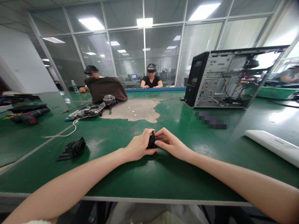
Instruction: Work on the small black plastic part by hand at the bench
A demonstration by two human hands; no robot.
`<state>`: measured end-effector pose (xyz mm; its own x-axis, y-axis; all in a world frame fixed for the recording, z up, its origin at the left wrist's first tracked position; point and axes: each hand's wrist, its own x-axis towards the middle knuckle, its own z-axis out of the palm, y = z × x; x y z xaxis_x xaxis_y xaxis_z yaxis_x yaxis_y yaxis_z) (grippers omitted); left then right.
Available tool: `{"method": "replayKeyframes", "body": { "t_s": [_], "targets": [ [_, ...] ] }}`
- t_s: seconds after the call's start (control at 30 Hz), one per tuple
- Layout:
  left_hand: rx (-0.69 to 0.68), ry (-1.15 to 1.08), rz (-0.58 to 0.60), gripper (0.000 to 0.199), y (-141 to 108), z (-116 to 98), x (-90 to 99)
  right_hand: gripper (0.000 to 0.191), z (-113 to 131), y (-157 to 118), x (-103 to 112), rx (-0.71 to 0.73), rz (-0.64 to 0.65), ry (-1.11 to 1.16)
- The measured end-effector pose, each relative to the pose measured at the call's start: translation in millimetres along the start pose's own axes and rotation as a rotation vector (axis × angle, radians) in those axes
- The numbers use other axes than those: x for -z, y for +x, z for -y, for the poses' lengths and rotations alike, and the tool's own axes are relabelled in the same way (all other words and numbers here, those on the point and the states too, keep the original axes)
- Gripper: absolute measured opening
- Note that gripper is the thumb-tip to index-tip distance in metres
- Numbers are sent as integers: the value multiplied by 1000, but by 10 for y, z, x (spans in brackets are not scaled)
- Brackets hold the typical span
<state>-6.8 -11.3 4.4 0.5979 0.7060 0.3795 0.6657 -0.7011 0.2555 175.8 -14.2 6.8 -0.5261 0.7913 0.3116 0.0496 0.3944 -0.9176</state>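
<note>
My left hand [139, 143] is closed around the left side of a small black part [151, 142], low over the green tabletop. The fingers and thumb of my right hand [170, 142] press against its right side. Much of the part is hidden by my fingers, so its exact kind is unclear. To the left of my hands lies a black plastic piece [74, 148] with a round housing and a flat pointed base, touched by neither hand.
An opened computer tower [219, 79] stands at the back right, near a white panel [275, 144]. Circuit boards [86, 111] with a cable lie at the left, before a brown cloth-covered object [102, 88]. A power drill [30, 116] rests far left. People sit across the table.
</note>
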Motion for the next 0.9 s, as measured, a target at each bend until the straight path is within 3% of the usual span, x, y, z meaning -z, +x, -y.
{"method": "replayKeyframes", "body": {
  "t_s": [0.27,0.43,0.6,0.8,0.9],
  "targets": [
    [2,0,-5,62,-9,3,-1,30,-6,-24,17,0,59,16],
    [-5,-9,-7,64,-8,10,-10,18,8,2,10,11,21,22],
    [1,-8,-7,65,-4,14,-16,21,-15,20,16,1,-9,-12],
    [4,9,3,64,-3,9,-13,29,-1,-17,21,14,47,-21],
    [-3,0,-1,63,0,6,-12,23,3,-19,13,41,39,9]
  ]
}}
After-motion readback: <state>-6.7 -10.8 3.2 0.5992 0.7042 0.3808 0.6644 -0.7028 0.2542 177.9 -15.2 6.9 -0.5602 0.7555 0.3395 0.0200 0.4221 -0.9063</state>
